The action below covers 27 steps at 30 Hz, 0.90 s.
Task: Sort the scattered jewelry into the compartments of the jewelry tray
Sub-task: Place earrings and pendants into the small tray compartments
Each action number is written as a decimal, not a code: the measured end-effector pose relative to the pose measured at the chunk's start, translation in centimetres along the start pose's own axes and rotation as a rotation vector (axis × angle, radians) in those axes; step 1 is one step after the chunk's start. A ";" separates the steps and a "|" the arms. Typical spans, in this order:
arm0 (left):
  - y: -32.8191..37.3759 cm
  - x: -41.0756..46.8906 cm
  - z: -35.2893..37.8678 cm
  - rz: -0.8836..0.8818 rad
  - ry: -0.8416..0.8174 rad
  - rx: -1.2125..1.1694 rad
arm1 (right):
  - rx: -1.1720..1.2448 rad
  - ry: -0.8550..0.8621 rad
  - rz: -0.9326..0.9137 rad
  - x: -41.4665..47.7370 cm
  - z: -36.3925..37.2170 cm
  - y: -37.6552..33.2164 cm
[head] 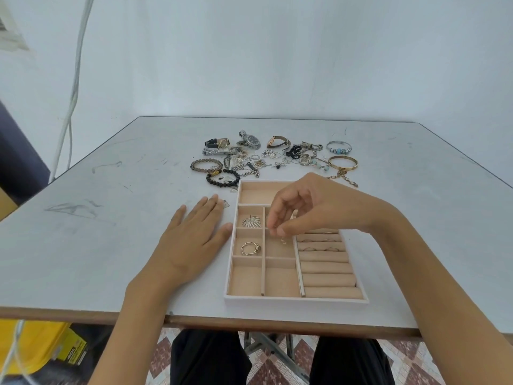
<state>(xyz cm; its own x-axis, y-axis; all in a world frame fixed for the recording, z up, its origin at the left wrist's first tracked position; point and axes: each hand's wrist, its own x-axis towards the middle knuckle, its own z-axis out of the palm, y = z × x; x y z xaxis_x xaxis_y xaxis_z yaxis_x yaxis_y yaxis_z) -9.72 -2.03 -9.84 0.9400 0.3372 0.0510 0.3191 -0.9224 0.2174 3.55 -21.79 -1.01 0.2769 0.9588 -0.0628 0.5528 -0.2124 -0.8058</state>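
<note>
Writing: the yellow box (pixel 63 348) under the table edge carries a black label, but I cannot read its print.
Tray: the jewelry tray (pixel 294 300) sits on the table (pixel 111 245) right in front of me, with the scattered jewelry (pixel 272 158) piled just beyond it.
Left column: a silver fan-shaped piece (pixel 251 220) in one compartment, a twisted gold-and-silver ring (pixel 250 248) in the next one toward me.
Middle column: one small piece (pixel 283 240), too tiny to name.
Ring rolls: thin rings (pixel 319 240) are tucked in the far slots.
Left hand (pixel 191 240): flat on the table, fingers straight, thumb at the tray's left wall.
Right hand (pixel 302 209): above the middle column, fingers curled, thumb and forefinger tips together; I cannot tell whether they pinch anything.
Hidden: my right hand covers the tray's far right part.
</note>
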 end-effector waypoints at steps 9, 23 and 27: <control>0.2 -0.2 -0.2 -0.011 -0.006 -0.025 | -0.082 -0.013 -0.010 0.3 0.2 0.7; 0.1 -0.2 -0.2 -0.003 0.012 -0.032 | -0.162 0.007 0.012 0.7 0.7 0.8; 0.2 -0.3 -0.3 0.001 0.018 -0.030 | -0.174 0.085 -0.025 1.0 0.6 1.0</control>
<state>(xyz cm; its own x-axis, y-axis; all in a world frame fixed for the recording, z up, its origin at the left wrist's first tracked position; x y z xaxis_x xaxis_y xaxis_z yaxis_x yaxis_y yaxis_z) -9.95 -2.23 -9.56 0.9379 0.3401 0.0687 0.3144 -0.9168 0.2464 3.90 -20.96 -2.18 0.3228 0.9464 0.0125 0.6856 -0.2247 -0.6924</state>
